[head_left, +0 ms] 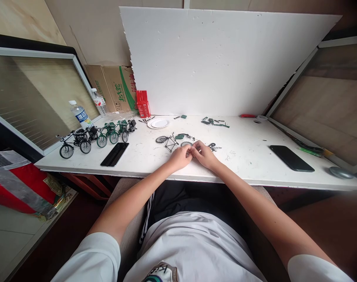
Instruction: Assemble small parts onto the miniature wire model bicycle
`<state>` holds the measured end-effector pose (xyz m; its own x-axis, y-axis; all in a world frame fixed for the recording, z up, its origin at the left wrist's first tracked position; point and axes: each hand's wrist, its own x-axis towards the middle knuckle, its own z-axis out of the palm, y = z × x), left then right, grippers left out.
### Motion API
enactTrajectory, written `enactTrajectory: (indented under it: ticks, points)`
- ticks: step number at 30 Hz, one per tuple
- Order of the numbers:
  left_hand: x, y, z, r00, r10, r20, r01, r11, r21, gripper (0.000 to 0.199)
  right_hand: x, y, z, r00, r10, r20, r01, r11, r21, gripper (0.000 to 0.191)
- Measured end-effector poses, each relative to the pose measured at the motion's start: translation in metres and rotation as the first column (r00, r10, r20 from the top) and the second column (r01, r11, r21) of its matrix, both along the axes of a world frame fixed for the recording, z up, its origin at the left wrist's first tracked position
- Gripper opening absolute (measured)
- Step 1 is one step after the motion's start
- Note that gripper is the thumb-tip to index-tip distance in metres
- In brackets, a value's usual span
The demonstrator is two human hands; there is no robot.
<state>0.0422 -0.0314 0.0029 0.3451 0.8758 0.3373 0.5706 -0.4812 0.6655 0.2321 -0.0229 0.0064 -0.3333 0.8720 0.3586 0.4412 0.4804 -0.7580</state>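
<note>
At the front middle of the table, my left hand (pixel 181 157) and my right hand (pixel 206 155) meet with fingertips pinched together. Whatever they hold is small and hidden by the fingers. A small spoked wheel (pixel 186 143) shows just behind my left fingertips; I cannot tell whether it is held or lying there. Beyond my left hand lies a miniature bicycle frame (pixel 172 143), with another wheel (pixel 161 139) at its left end. A green bicycle part (pixel 180 136) sits behind it. Dark small parts (pixel 213 147) lie just right of my right hand.
Several assembled model bicycles (pixel 102 135) stand at the left, near bottles (pixel 81 114). One phone (pixel 115 154) lies left, another (pixel 291 158) right. White plates (pixel 158 123), a red box (pixel 143 104) and loose green parts (pixel 215 122) are at the back, before a white board (pixel 219 62).
</note>
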Motion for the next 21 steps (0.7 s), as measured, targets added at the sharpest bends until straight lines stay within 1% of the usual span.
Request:
enactTrajectory:
  ticks: [21]
  points:
    - [-0.0003,0.0013,-0.0015,1.000,-0.003,-0.006,0.003,1.000,0.022,0.008,-0.0004,-0.0009,0.0007,1.000,0.004,-0.002,-0.004,1.000,-0.006,0.038]
